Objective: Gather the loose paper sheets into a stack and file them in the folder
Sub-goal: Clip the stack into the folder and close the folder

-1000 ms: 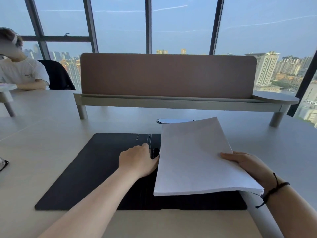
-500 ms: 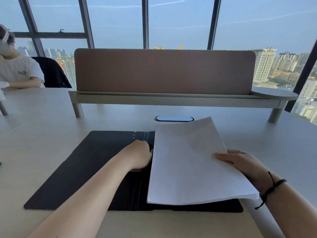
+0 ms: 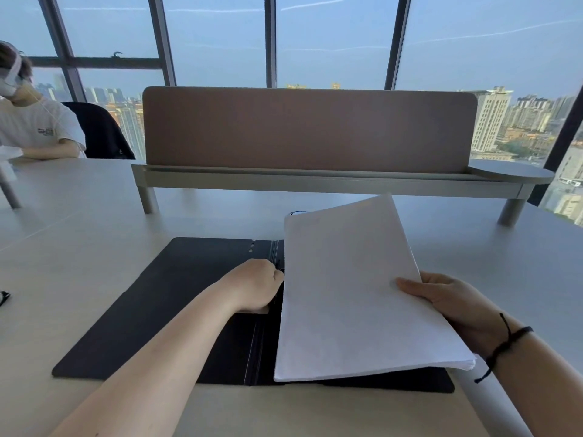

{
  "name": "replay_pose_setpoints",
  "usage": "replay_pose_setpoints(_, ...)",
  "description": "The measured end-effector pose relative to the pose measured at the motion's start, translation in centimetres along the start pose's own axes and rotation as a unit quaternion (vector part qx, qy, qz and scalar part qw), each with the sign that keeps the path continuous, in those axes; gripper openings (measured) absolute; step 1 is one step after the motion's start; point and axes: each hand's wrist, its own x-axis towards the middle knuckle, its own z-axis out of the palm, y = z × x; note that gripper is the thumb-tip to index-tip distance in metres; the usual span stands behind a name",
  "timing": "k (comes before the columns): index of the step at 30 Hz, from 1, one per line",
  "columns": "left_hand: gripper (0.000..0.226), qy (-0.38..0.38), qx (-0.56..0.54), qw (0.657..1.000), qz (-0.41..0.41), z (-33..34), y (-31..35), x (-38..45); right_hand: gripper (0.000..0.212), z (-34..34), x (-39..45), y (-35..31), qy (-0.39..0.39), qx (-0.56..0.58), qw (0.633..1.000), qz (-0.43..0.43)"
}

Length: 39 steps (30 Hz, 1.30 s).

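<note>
Now right hand holds paper stack over open folder.

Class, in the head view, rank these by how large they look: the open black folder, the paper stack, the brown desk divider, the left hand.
1. Brown desk divider and open black folder: unsure, the folder is partly covered.
2. Paper stack.
3. Left hand.

left hand: fingers curled, pressing down | right hand: thumb-over grip, wrist raised
</note>
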Motion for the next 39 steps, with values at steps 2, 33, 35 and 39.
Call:
replay_pose_setpoints(2,0.032,0.008,-0.01,1.0,0.0,0.0,0.0,0.1,0.026,0.2,0.3,0.0,0.0,-0.012,1.0,-0.001)
replay_pose_setpoints(33,0.043,0.048,0.105,0.993,-0.008,0.8,2.1,-0.7,0.013,1.8,2.5,1.3,0.182,-0.219,0.957,-0.053)
replay_pose_setpoints(35,0.044,0.057,0.123,0.991,-0.012,1.1,2.3,-0.8,0.014,1.8,2.5,1.3,0.182,-0.234,0.953,-0.057)
replay_pose_setpoints(39,0.041,0.09,0.13,0.987,-0.018,1.6,2.2,-0.8,0.012,1.5,2.7,1.3,0.185,-0.284,0.939,-0.059)
